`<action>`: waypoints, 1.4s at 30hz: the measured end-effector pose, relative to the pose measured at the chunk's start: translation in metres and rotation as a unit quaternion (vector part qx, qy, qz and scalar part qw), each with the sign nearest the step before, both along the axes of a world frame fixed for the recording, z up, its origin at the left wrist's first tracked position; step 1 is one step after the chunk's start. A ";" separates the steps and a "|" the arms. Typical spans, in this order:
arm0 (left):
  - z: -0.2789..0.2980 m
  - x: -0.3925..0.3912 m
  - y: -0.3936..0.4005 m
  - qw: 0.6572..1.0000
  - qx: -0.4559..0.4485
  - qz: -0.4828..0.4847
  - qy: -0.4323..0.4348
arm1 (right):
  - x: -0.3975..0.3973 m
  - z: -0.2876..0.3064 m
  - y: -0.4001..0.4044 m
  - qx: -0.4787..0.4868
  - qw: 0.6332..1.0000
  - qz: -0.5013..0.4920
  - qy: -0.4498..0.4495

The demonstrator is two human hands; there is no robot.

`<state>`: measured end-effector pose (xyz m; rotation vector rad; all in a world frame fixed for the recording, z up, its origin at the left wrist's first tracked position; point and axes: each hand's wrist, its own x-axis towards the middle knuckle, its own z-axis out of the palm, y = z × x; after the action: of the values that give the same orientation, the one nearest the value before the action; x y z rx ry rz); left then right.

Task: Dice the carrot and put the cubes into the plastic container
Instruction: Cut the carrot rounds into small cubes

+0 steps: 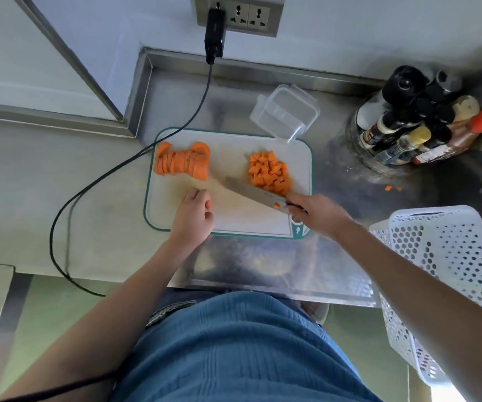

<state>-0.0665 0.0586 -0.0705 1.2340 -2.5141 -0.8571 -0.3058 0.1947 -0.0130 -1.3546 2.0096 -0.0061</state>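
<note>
Right hand [319, 212]: fingers curled round the handle of the knife [255, 194], gripping it over the near right part of the cutting board [298, 158].
Knife: blade angled far-left across the board, tip near the sliced stack; one orange bit sticks to the blade by the handle.
Left hand [195, 214]: fingers loosely curled, holding nothing, over the near left of the board, just near of the slices.
Carrot slices [183, 162]: stacked row, far left of board.
Carrot cubes [270, 172]: heap on right of board, touching the blade's far side.
Plastic container [286, 113]: clear, on the steel counter [335, 181], at the board's far right corner.
Stray cubes [392, 188]: on counter, right of board.
Bottles [408, 132]: cluster far right.
White basket [448, 256]: near right.
</note>
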 end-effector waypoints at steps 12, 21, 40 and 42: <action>0.036 -0.010 -0.080 0.962 -0.181 -0.179 -0.102 | 0.017 0.002 0.008 -0.072 0.996 -0.053 -0.013; 0.045 -0.037 -0.111 0.916 -0.177 -0.240 -0.268 | 0.036 -0.007 0.029 -0.072 0.990 -0.122 -0.028; 0.019 -0.008 0.007 0.987 0.109 -0.049 0.103 | 0.073 0.004 0.016 -0.109 0.961 -0.239 -0.090; 0.012 -0.004 0.014 0.987 0.121 -0.025 0.101 | 0.081 0.003 0.016 -0.096 0.961 -0.240 -0.098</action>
<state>-0.0708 0.0727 -0.0588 1.0903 -2.3403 -1.2619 -0.2246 0.2107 -0.0101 -0.9011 2.1544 -0.5484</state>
